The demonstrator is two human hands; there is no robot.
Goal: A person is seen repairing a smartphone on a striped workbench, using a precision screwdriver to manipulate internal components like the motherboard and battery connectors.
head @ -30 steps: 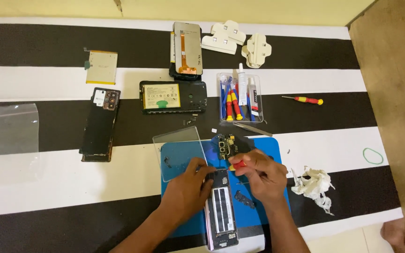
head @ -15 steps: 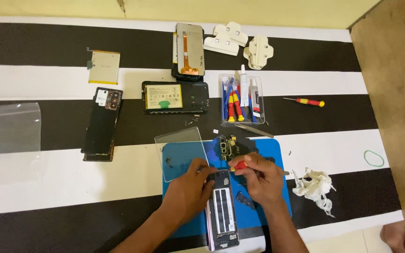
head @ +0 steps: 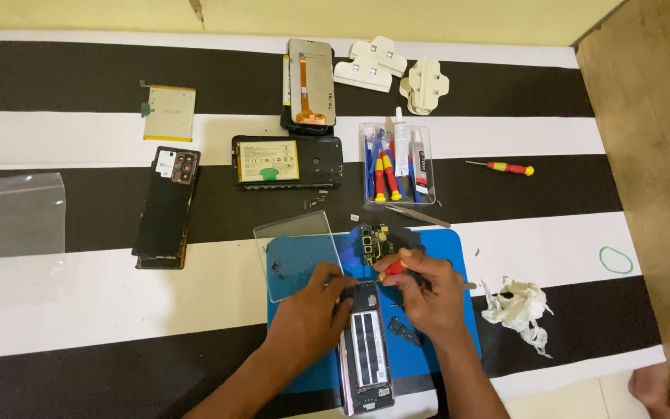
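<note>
An opened phone [head: 367,349] lies lengthwise on a blue work mat [head: 459,256], its inner frame showing. My left hand [head: 313,314] rests on the phone's upper left edge and steadies it. My right hand [head: 426,291] grips a small red-and-yellow screwdriver [head: 391,268], its tip down at the phone's top end. A detached circuit board [head: 375,242] with camera modules lies just above the phone. A small dark part [head: 405,331] sits on the mat beside my right wrist.
A clear lid [head: 298,248] lies left of the mat. Behind it are a tool box [head: 398,164], tweezers [head: 417,215], two other opened phones [head: 287,162] [head: 167,207], a screen [head: 309,85], a second screwdriver [head: 502,167], crumpled tissue [head: 519,308] and a plastic bag [head: 11,215].
Both hands stay on the phone's top end with only slight shifts. The view has drifted a little.
</note>
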